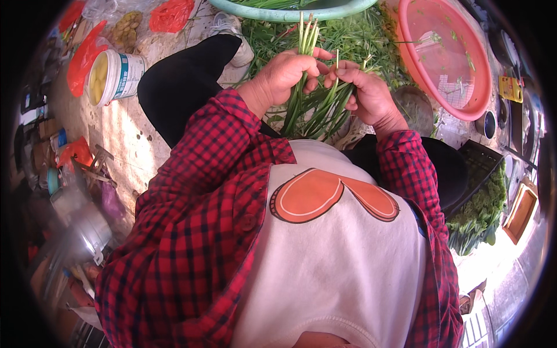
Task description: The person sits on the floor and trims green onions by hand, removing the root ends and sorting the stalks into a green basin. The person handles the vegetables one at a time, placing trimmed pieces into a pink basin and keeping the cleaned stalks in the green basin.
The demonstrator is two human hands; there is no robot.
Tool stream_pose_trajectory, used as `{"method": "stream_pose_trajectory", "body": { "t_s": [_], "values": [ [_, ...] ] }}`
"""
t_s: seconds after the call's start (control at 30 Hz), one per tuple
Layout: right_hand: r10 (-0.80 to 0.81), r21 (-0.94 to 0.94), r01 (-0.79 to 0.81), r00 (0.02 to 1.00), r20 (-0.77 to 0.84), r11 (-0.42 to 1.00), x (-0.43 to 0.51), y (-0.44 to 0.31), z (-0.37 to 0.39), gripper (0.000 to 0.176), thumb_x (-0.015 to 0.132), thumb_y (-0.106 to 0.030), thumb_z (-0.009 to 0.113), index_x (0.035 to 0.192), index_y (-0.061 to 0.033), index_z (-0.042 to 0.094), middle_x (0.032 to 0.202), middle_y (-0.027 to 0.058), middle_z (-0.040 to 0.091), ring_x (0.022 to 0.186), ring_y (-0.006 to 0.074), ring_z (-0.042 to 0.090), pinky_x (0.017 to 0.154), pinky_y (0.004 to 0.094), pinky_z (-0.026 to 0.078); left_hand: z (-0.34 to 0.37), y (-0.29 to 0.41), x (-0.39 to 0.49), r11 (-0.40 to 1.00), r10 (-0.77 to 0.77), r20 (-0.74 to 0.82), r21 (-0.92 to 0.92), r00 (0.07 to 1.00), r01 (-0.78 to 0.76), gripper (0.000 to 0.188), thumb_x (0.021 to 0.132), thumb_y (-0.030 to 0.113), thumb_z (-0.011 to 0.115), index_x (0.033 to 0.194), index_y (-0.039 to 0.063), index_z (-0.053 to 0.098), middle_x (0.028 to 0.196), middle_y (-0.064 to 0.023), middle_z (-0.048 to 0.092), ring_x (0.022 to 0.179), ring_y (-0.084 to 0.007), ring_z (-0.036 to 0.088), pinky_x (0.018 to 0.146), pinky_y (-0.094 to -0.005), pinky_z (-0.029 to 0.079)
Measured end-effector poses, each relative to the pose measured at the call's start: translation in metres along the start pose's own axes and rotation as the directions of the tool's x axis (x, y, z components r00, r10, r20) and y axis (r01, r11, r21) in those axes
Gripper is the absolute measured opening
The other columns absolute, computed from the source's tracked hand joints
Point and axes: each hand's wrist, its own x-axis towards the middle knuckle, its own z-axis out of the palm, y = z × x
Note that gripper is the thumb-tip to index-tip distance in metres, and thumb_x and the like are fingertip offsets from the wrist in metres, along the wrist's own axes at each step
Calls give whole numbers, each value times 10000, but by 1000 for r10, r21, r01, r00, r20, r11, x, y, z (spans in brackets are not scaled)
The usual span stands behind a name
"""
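Note:
My left hand [280, 76] is closed around a bunch of long thin green stalks [307, 38], apparently garlic chives, their pale cut ends pointing up and away from me. Close beside it, my right hand [369, 91] grips a smaller cluster of the same greens [367, 65]. A single stalk [337, 65] stands up at the fingertips of my right hand. Leaves from both bunches hang down between my knees, overlapping. Under and beyond the hands, a heap of loose greens and trimmings [348, 35] covers the floor.
Beyond the heap is a pale green basin [296, 15] holding greens. A pink basin [472, 102] of water with floating leaf bits stands at right. At left sits a white bucket [130, 76] of yellowish pieces. A black crate [474, 161] and leafy greens [478, 213] lie right.

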Motion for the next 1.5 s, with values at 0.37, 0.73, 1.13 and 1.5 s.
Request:
{"method": "stream_pose_trajectory", "body": {
  "t_s": [0.37, 0.73, 1.13, 1.5],
  "values": [
    [48, 24, -47, 999, -20, 999, 1, 2, 2, 189, 891, -213, 522, 921, -41, 595, 714, 25, 598, 404, 52, 353, 364, 197, 234, 13, -6, -2, 971, 201, -50, 143, 978, -192, 246, 882, 213, 618, 1012, 6, 639, 782, -67, 635, 596, -108, 516, 562, -224, 406],
    [58, -111, -66, 996, -74, 992, -2, 3, 8, 193, 881, -210, 533, 945, -38, 594, 709, 17, 577, 407, 47, 348, 371, 186, 241, -8, 0, 5, 985, 147, -375, -26, 915, -169, 258, 830, 223, 627, 928, -15, 628, 718, -41, 550, 528, -137, 480, 508, -293, 407],
    [-72, -186, 42, 985, -156, 982, 3, 7, 8, 171, 881, -217, 657, 932, -61, 609, 701, -36, 515, 482, 31, 396, 372, 165, 240, 2, -17, 1, 991, -132, 185, 54, 974, 124, 249, 806, 150, 480, 927, -41, 585, 890, -113, 579, 646, -199, 542, 614, -327, 447],
    [-86, -145, 51, 965, -247, 988, 5, 6, 0, 154, 837, -214, 700, 798, -104, 599, 644, -52, 520, 461, 35, 393, 390, 200, 261, -2, -9, 3, 994, 0, -67, -107, 998, -7, 241, 890, 148, 538, 1072, 3, 599, 912, -87, 615, 797, -199, 620, 740, -315, 514]
  ]
}}
